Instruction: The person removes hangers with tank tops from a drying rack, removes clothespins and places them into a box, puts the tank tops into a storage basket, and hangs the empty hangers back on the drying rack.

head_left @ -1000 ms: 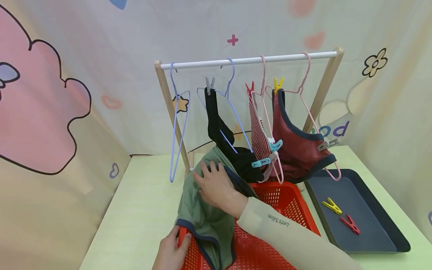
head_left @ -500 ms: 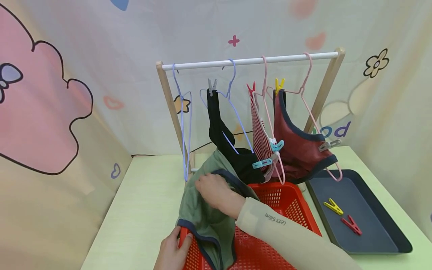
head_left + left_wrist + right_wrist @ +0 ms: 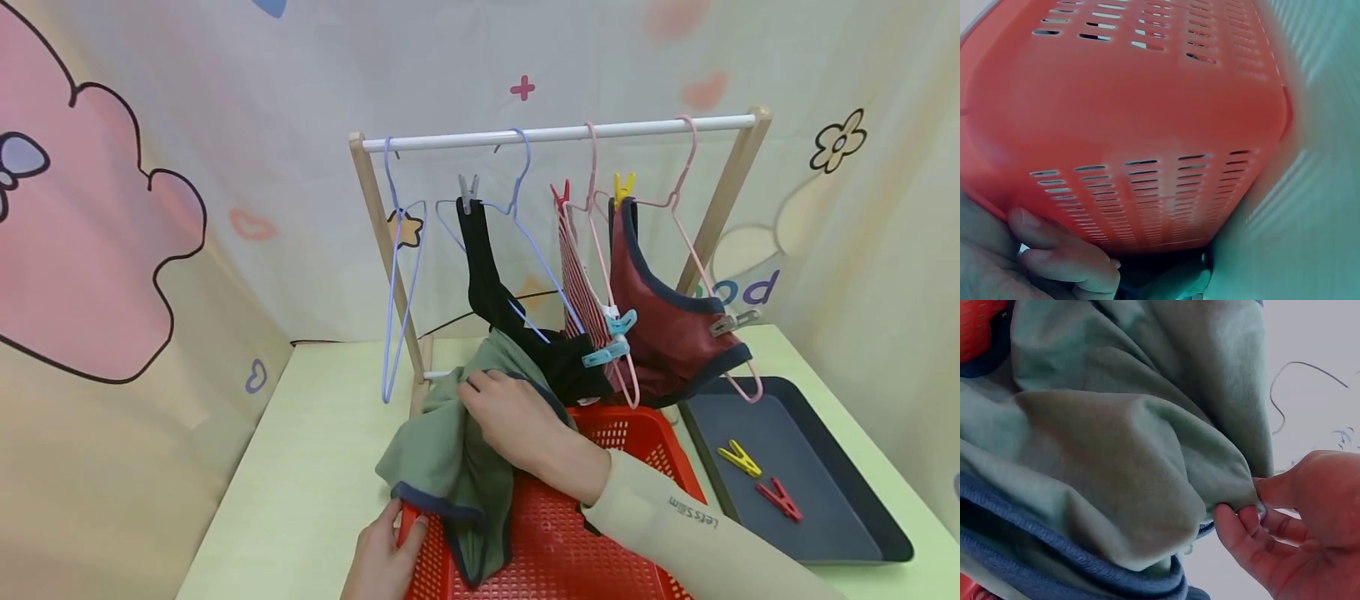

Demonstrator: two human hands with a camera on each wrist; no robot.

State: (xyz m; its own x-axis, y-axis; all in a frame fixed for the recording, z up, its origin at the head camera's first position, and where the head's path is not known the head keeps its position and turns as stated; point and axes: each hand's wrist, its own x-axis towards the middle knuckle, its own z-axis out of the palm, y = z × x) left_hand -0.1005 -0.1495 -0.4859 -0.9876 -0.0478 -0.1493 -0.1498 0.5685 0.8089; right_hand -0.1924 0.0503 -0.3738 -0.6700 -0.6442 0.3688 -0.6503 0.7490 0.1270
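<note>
Green briefs (image 3: 450, 450) with navy trim drape over the left end of a red basket (image 3: 555, 533) and partly hang inside it. My right hand (image 3: 517, 421) holds them near the top; in the right wrist view, the right hand's thumb and fingers (image 3: 1238, 531) pinch a fold of the green cloth (image 3: 1110, 450). At the basket's near left corner, my left hand (image 3: 378, 554) grips the rim, close to the lower navy edge of the briefs. The left wrist view shows curled fingers of the left hand (image 3: 1054, 262) at the basket's outer side (image 3: 1129, 119).
Behind the basket stands a rack with a white rod (image 3: 555, 135). A bare blue hanger (image 3: 397, 300) hangs leftmost. Further right hang a black garment (image 3: 483, 267), a striped one (image 3: 581, 287) and maroon briefs (image 3: 660, 333), clipped with pegs. A grey tray (image 3: 810, 450) holds two pegs.
My right hand's fingers, spread on the cloth at first, have curled into it and moved rightward. The briefs bunch up and their lower part has risen. The black garment shifts right; my left hand stays put.
</note>
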